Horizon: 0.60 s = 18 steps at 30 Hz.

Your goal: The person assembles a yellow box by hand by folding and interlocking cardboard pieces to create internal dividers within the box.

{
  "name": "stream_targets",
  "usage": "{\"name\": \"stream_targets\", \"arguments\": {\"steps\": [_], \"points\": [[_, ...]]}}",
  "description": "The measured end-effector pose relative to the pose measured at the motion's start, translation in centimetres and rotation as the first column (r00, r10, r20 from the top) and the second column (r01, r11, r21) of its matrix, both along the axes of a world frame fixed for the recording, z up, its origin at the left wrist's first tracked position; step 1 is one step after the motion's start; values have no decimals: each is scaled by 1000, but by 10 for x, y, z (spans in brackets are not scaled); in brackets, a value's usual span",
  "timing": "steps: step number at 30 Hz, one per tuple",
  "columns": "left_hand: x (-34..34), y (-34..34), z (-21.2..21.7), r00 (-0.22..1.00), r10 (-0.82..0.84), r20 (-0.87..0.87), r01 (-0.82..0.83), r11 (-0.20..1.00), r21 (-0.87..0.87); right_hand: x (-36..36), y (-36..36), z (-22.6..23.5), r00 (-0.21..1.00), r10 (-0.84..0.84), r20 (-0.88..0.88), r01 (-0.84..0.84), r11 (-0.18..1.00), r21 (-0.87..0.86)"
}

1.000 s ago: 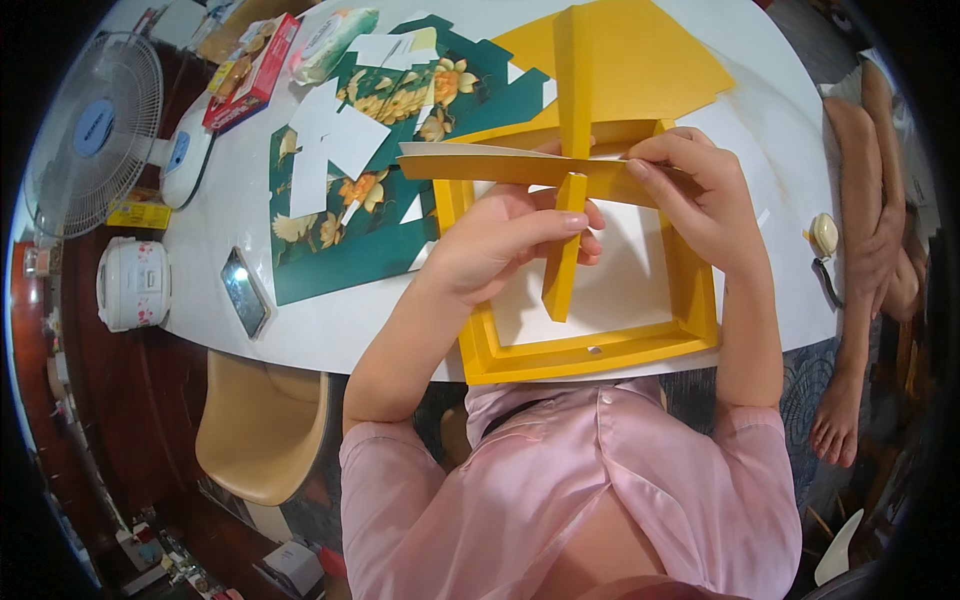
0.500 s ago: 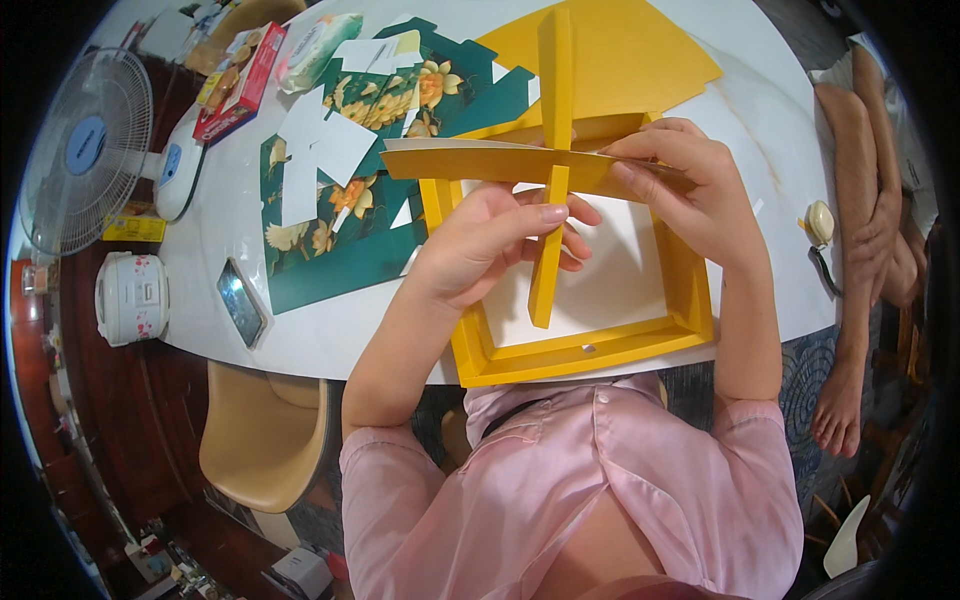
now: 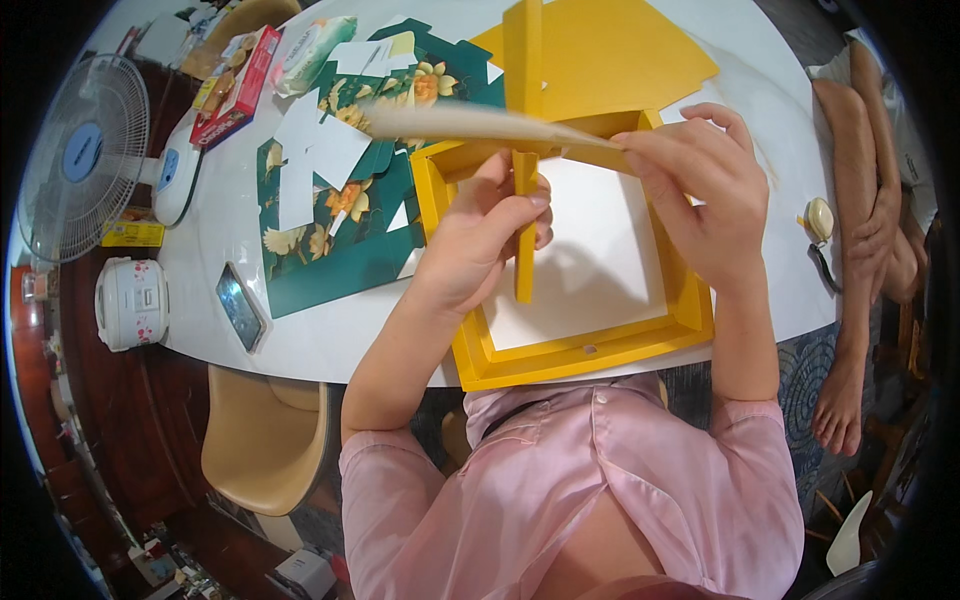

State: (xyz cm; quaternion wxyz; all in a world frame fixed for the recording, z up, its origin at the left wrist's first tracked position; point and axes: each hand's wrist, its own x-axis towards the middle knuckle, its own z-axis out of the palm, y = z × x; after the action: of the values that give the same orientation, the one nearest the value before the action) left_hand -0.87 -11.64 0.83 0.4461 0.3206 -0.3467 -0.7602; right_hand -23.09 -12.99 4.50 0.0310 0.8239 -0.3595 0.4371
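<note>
My left hand is closed around a long yellow cardboard strip, which stands lengthwise over a yellow box frame. Between the thumb and fingers of my right hand is the right end of a second cardboard strip, smeared by motion. This second strip lies crosswise over the first; whether the two are slotted together cannot be made out. Both strips are above the frame, which rests at the table's near edge and has a white surface inside it.
Flat green floral cardboard with white pieces lies left of the frame, and yellow sheets lie behind it. A phone, rice cooker, fan and red box are at the left. Another person's leg is at the right.
My left hand and the lengthwise strip have shifted left. My right hand has risen slightly and moved right, and the crosswise strip has lifted and tilted, its left end higher.
</note>
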Motion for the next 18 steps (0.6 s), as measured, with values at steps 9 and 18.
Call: {"name": "stream_targets", "arguments": {"steps": [9, 18], "points": [[1, 5, -5, 991, -83, 101, 98, 983, -154, -3, 3, -2, 768, -166, 618, -599, 155, 786], [0, 5, 4, 977, -53, 205, 105, 962, -251, -3, -6, -14, 779, -174, 602, -582, 156, 798]]}}
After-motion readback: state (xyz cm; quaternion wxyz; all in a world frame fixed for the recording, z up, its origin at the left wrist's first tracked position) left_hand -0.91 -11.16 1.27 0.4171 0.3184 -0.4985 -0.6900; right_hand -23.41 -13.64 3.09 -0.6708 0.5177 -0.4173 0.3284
